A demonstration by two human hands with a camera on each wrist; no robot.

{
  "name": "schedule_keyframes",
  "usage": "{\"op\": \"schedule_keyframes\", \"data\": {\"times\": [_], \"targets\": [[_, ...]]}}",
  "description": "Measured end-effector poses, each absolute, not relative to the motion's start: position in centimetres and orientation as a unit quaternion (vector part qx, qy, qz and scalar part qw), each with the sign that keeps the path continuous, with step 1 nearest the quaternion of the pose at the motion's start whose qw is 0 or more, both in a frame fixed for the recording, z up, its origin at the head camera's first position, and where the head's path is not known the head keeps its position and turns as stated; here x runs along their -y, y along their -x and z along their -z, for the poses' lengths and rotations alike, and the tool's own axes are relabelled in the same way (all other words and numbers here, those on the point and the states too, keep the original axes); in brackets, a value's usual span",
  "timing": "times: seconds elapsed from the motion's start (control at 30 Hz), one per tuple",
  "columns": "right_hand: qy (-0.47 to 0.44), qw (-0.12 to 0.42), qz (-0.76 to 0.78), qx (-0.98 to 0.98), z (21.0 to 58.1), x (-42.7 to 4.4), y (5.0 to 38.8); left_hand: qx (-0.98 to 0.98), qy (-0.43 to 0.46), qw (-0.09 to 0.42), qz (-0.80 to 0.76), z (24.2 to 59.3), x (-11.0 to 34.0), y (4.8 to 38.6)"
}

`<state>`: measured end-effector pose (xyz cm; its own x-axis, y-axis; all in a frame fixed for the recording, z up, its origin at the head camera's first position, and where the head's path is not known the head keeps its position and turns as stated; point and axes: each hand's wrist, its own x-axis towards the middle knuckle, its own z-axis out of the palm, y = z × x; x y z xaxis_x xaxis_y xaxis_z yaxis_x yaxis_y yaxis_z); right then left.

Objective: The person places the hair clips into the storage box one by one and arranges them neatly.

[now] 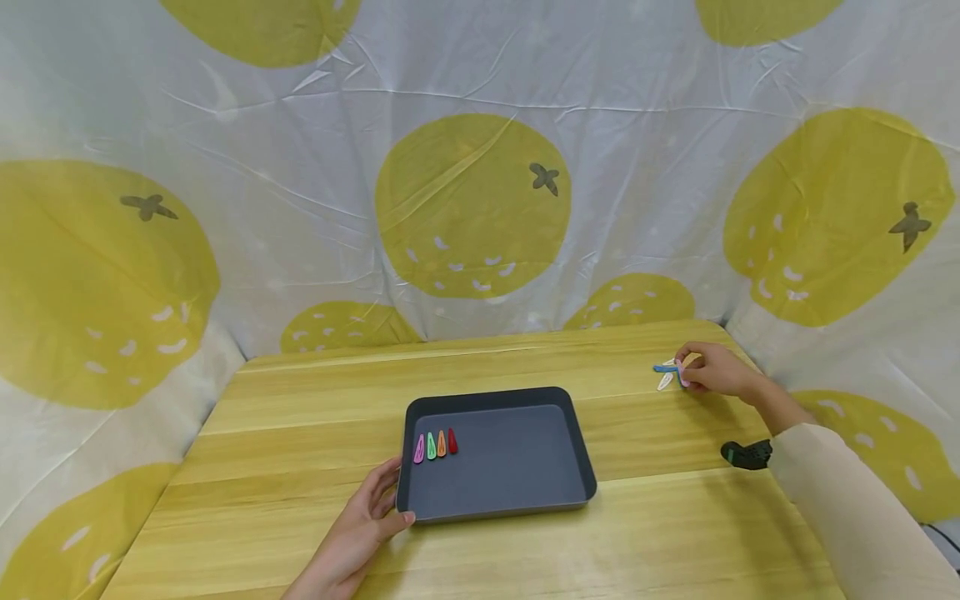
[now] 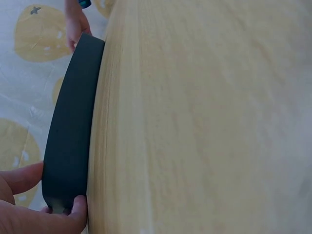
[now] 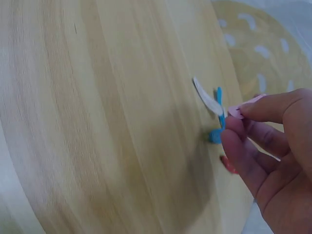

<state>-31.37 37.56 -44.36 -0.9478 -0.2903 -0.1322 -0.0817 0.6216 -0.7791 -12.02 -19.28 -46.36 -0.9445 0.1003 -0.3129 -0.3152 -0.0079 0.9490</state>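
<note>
A dark grey rectangular tray (image 1: pixel 510 467) lies on the wooden table. My left hand (image 1: pixel 367 517) holds its near-left corner, thumb on the front wall and fingers along the left wall; the left wrist view shows this tray wall (image 2: pixel 73 122) close up. Inside, at the left, a row holds a purple hair clip (image 1: pixel 419 448), a green clip (image 1: pixel 431 446), an orange clip (image 1: pixel 441 443) and a red clip (image 1: pixel 452 442). At the far right, my right hand (image 1: pixel 716 372) pinches a pink hair clip (image 3: pixel 236 112) above a white clip (image 3: pixel 207 97) and a blue clip (image 3: pixel 219 95).
In the right wrist view a red piece (image 3: pixel 227 165), partly hidden, lies beside the fingers. A black wrist device (image 1: pixel 746 454) sits at the right sleeve. Behind the table (image 1: pixel 300 433) hangs a white curtain (image 1: pixel 300 217) with yellow fruit prints.
</note>
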Motion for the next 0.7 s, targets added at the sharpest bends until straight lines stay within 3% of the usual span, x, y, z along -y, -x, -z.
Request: {"op": "schedule_keyframes", "data": {"times": [0.7], "targets": [[0.173, 0.157, 0.422, -0.876, 43.3, -31.2, 31.6, -0.689, 0.079, 0.147, -0.705, 46.3, 19.3, 12.0]]}}
